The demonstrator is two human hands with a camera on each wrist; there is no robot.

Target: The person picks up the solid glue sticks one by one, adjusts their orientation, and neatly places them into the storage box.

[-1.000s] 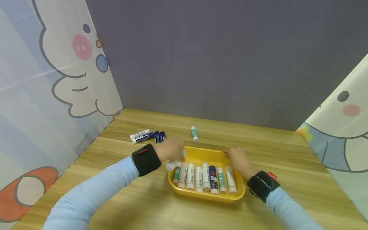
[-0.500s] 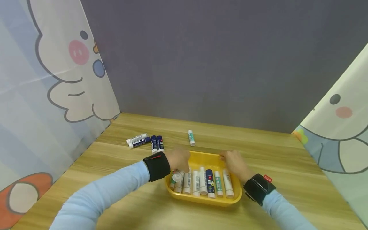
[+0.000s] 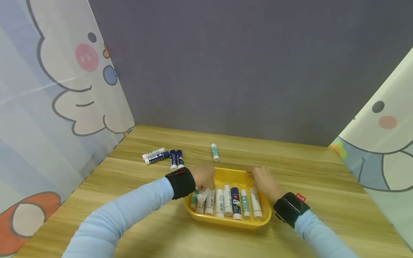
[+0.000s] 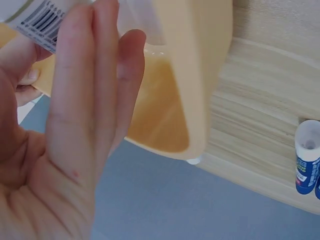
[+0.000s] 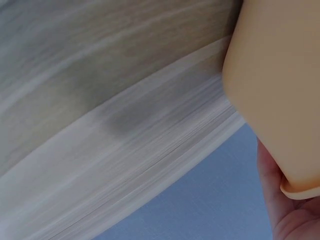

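While we lower a white glue stick [image 3: 203, 194] into the yellow tray [image 3: 226, 222] at its nine o'clock end, our left hand [image 3: 204, 176] pinches it between thumb and fingertips, its barcode label showing in the left wrist view. It looks light, rigid and smooth, so it could roll or slip; mid-barrel seems the surest place to hold. Beside it, toward three o'clock, a row of glue sticks [image 3: 232, 202] lies side by side. Our right hand [image 3: 262, 179] grips the tray's far rim at about one o'clock. Five more sticks lie on the wooden table [image 3: 300, 157] around eleven and twelve o'clock.
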